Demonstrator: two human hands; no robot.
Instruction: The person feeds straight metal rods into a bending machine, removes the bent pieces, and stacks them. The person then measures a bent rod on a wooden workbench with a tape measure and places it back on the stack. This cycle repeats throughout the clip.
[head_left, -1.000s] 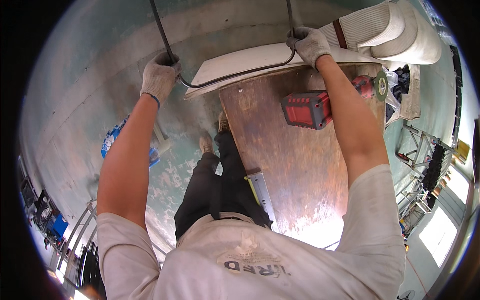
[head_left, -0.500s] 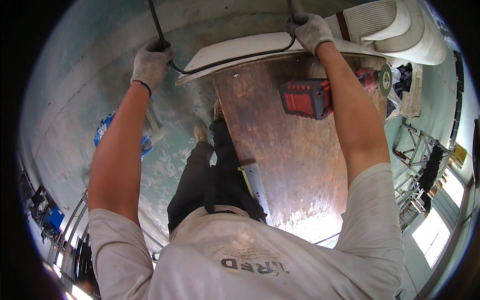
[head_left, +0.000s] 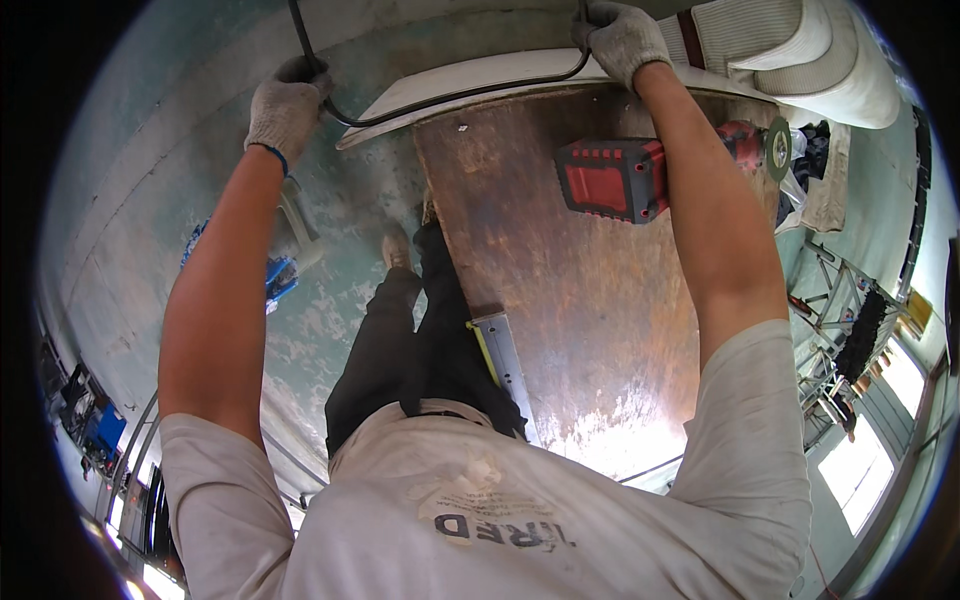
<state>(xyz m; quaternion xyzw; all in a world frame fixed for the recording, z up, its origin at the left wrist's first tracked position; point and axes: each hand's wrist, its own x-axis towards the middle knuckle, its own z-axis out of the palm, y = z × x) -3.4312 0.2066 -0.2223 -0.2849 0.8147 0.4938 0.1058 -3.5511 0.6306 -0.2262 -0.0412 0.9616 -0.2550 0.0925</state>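
A thin dark metal rod bent into a U (head_left: 455,96) is held up at arm's length, and its two legs run out past the top edge. My left hand (head_left: 287,103), in a grey-white knit glove, is closed around the left leg just above the bend. The gloved right hand (head_left: 622,45) grips the other leg near the far right bend. Below the rod lies a brown wooden board (head_left: 560,290) with a pale curved panel (head_left: 440,85) along its far edge. On the board, partly behind my right forearm, rests a red and black cordless angle grinder (head_left: 610,180) with a green disc.
A metal level or straightedge (head_left: 505,365) lies at the board's left edge by my leg. White ribbed cushions (head_left: 770,45) are at the far right. On the floor at left sits a blue package (head_left: 280,278), partly hidden by my arm. Metal frames (head_left: 835,290) stand at the right.
Both hands keep hold of the bent rod. My left hand has shifted slightly left and up, the rod moving with it; the view has shifted a little.
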